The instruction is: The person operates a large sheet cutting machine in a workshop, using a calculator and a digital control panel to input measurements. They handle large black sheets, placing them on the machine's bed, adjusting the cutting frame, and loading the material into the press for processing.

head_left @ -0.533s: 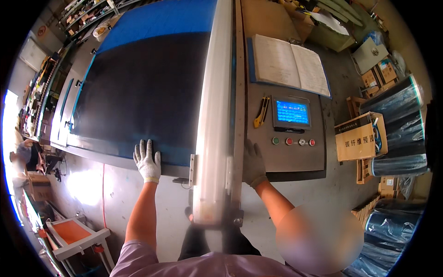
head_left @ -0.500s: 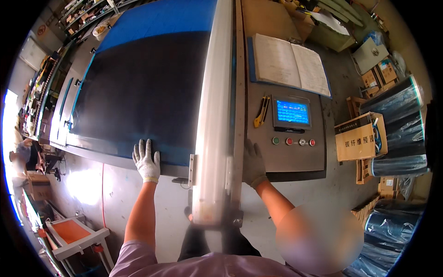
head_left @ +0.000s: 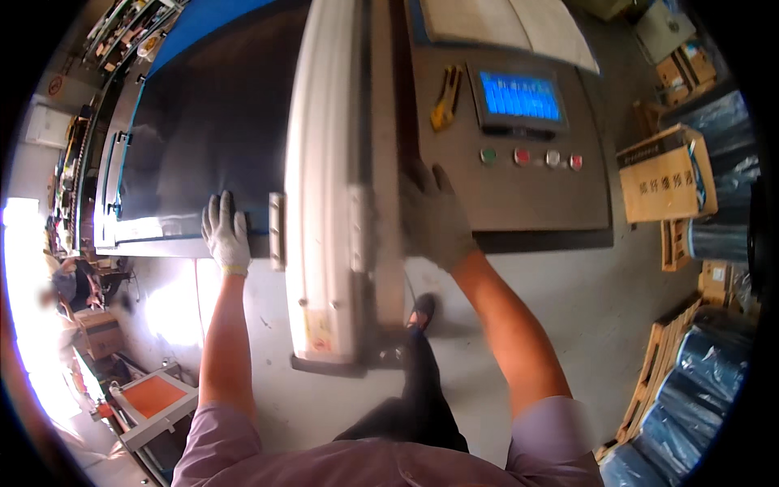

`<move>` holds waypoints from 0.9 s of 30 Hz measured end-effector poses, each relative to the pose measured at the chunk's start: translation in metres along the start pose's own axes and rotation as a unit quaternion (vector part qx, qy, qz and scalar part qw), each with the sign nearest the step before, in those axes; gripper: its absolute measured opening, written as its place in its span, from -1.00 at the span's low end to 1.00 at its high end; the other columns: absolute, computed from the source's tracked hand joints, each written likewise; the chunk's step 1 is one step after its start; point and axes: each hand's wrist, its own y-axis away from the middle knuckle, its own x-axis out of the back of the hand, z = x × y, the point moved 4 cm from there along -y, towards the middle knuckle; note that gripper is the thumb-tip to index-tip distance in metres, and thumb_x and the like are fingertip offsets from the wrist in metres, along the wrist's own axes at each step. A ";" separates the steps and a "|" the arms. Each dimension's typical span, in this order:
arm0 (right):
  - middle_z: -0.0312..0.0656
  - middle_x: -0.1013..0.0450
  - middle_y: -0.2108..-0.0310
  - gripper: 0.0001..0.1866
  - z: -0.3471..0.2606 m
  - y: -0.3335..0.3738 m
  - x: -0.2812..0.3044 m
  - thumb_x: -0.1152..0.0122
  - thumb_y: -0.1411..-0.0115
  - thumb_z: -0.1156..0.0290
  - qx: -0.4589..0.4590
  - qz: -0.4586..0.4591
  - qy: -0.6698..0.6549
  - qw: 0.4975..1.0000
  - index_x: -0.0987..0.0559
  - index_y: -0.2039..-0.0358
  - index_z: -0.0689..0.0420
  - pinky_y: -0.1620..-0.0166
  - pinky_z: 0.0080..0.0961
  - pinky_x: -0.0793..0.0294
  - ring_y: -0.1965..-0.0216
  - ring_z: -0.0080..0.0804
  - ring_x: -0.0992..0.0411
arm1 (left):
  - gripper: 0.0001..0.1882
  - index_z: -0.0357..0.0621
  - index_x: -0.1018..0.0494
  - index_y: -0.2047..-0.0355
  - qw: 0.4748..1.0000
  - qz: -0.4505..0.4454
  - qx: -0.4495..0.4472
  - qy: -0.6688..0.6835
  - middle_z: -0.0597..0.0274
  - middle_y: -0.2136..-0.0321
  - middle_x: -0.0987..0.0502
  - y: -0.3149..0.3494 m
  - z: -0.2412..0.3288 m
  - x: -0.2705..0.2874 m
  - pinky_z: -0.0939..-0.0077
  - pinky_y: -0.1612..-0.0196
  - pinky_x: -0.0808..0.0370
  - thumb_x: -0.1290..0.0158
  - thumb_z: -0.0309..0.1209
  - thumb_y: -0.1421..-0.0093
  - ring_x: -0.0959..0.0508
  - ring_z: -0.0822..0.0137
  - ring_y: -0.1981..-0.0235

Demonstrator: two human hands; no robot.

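Observation:
My left hand (head_left: 225,235), in a white knit glove, lies flat with fingers stretched on the near edge of a dark sheet (head_left: 219,122). The sheet covers the bed of a large machine. My right hand (head_left: 442,219), also gloved, rests beside the long pale beam (head_left: 324,162) that crosses the machine. Its visible fingers reach forward onto the grey control panel (head_left: 519,199), and the side toward the beam is blurred. Neither hand shows anything held. A yellow utility knife (head_left: 446,101) lies on the panel ahead of my right hand.
A lit blue screen (head_left: 519,96) and several round buttons (head_left: 522,156) sit on the panel, below an open book (head_left: 495,24). Rightward are a cardboard box (head_left: 661,183) and plastic-wrapped rolls (head_left: 706,369). An orange-topped stand (head_left: 154,398) is at lower left, near another person (head_left: 77,284).
The view has shifted; the machine sits higher and its beam farther left. Both hands stay at the machine's near edge. One of my feet now shows forward beneath the machine's edge.

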 end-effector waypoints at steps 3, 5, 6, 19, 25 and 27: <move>-0.14 -0.39 -0.11 -0.59 0.002 0.005 -0.009 -0.17 -0.08 0.30 0.007 0.044 -0.039 0.998 -0.57 0.04 0.12 -0.25 -0.02 -0.22 -0.23 -0.01 -0.21 | -0.50 0.08 -0.34 -0.27 0.998 0.024 -0.023 0.044 0.02 -0.28 -0.29 0.008 -0.024 -0.014 0.07 -0.36 -0.10 0.13 -0.11 -0.38 -0.21 -0.06 -0.31; -0.19 -0.43 -0.08 -0.64 -0.004 0.009 -0.001 -0.19 -0.10 0.30 0.017 0.102 -0.046 0.994 -0.59 0.07 0.10 -0.24 -0.10 -0.26 -0.18 -0.07 -0.27 | -0.50 0.08 -0.34 -0.27 0.998 0.032 -0.039 0.039 0.02 -0.28 -0.29 0.015 -0.032 -0.011 0.07 -0.35 -0.10 0.14 -0.11 -0.38 -0.21 -0.06 -0.31; -0.20 -0.44 -0.07 -0.66 -0.004 0.017 -0.011 -0.19 -0.11 0.31 0.012 0.114 -0.031 0.993 -0.59 0.08 0.08 -0.23 -0.13 -0.26 -0.16 -0.10 -0.29 | -0.50 0.08 -0.34 -0.27 0.997 0.037 -0.050 0.039 0.02 -0.28 -0.30 0.015 -0.030 -0.010 0.07 -0.35 -0.10 0.14 -0.11 -0.38 -0.21 -0.06 -0.31; -0.24 -0.52 0.08 -0.66 0.003 0.051 -0.017 -0.16 -0.17 0.13 -0.004 0.141 -0.043 0.989 -0.66 0.15 0.03 -0.20 -0.13 -0.21 -0.06 -0.25 -0.38 | -0.51 0.07 -0.35 -0.27 0.992 0.031 -0.122 0.024 0.04 -0.26 -0.31 0.013 -0.037 -0.005 0.08 -0.35 -0.11 0.15 -0.12 -0.38 -0.22 -0.04 -0.31; -0.24 -0.51 0.05 -0.63 0.004 0.045 -0.019 -0.13 -0.20 0.13 0.001 0.102 -0.043 0.994 -0.64 0.07 0.02 -0.25 -0.16 -0.16 -0.08 -0.26 -0.36 | -0.52 0.07 -0.35 -0.26 0.991 0.022 -0.127 0.025 0.05 -0.26 -0.32 0.006 -0.043 -0.012 0.08 -0.35 -0.11 0.16 -0.13 -0.39 -0.22 -0.04 -0.30; -0.23 -0.51 0.03 -0.61 0.003 0.048 -0.014 -0.14 -0.20 0.12 0.006 0.087 -0.047 0.995 -0.63 0.04 0.02 -0.28 -0.14 -0.12 -0.10 -0.25 -0.35 | -0.52 0.07 -0.35 -0.26 0.992 0.022 -0.124 0.023 0.06 -0.26 -0.32 0.005 -0.044 -0.013 0.08 -0.35 -0.12 0.16 -0.13 -0.39 -0.22 -0.03 -0.30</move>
